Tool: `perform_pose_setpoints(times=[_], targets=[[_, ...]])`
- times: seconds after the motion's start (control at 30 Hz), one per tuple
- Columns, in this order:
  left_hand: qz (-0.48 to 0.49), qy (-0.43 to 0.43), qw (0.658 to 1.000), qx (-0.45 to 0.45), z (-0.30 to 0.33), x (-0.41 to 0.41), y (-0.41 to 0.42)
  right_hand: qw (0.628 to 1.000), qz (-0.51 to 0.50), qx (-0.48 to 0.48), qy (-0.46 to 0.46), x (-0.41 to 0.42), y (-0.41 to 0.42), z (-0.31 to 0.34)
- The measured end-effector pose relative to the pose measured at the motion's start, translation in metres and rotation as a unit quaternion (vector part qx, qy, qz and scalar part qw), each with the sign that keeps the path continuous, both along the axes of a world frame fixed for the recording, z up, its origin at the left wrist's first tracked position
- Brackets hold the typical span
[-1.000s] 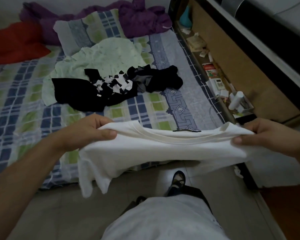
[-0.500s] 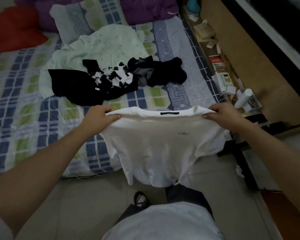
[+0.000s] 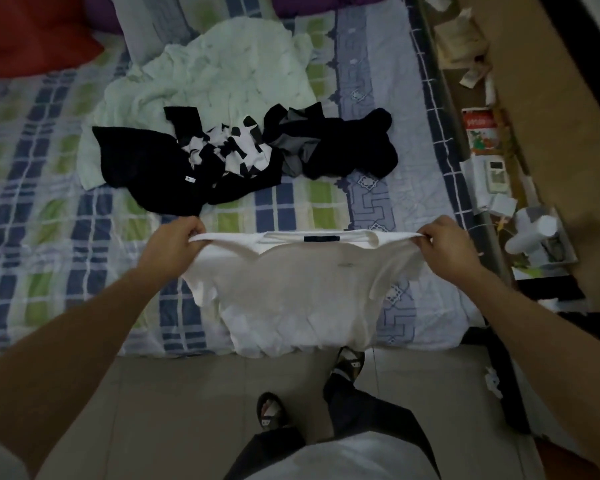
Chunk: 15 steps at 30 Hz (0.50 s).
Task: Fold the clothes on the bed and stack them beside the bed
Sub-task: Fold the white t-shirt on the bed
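A view looking down from a person's head at a bed with a blue, green and white checked sheet (image 3: pixel 42 216). In the centre of the frame, a white T-shirt (image 3: pixel 291 289) hangs spread between two hands above the near edge of the bed, its hem reaching down towards the tiled floor (image 3: pixel 174 403).

The left hand (image 3: pixel 174 244), at centre left, has its fingers curled around one shoulder of the shirt. The right hand (image 3: pixel 444 247), at centre right, pinches the other shoulder the same way. The collar, with a dark label inside it, sags slightly between them, level with the knuckles. The body of the shirt falls below and between both wrists; the short sleeves droop just inside each hand.

The shirt looks thin, light and very soft. It drapes and wrinkles freely, so it will probably not hold any shape without support. The shoulder seams, where it is gripped now, seem the best places to hold it, since they keep the cloth wide and flat for laying down and folding. It does not look slippery or fragile.

Further up the frame, well apart from the hands, more clothes lie unfolded on the bed: a pale green garment (image 3: pixel 222 67), a black garment (image 3: pixel 146 168), a black-and-white patterned piece (image 3: pixel 236 147) and another dark heap (image 3: pixel 347 147) to the right.
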State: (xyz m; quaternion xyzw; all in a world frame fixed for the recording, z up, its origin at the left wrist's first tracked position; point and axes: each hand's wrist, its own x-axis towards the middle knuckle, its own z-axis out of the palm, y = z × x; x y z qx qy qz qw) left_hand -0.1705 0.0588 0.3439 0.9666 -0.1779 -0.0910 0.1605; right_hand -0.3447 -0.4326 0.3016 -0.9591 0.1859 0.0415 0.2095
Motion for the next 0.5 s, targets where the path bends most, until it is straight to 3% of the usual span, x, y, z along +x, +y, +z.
perform_pose_setpoints(times=[0.17,0.3,0.43,0.5], targets=[[0.066,0.000,0.997,0.040,-0.013,0.024,-0.021,1.000,-0.017,-0.006,0.001,0.045,-0.020,-0.020],[0.156,0.058,0.986,0.016,-0.032,0.053,-0.035,0.990,-0.085,0.109,0.002,0.089,-0.026,-0.042],[0.322,0.188,0.916,-0.147,-0.071,0.093,-0.050,0.920,-0.232,0.317,0.010,0.132,-0.027,-0.075],[0.371,0.210,0.878,-0.218,-0.098,0.119,-0.056,0.881,-0.273,0.387,0.001,0.154,-0.024,-0.098]])
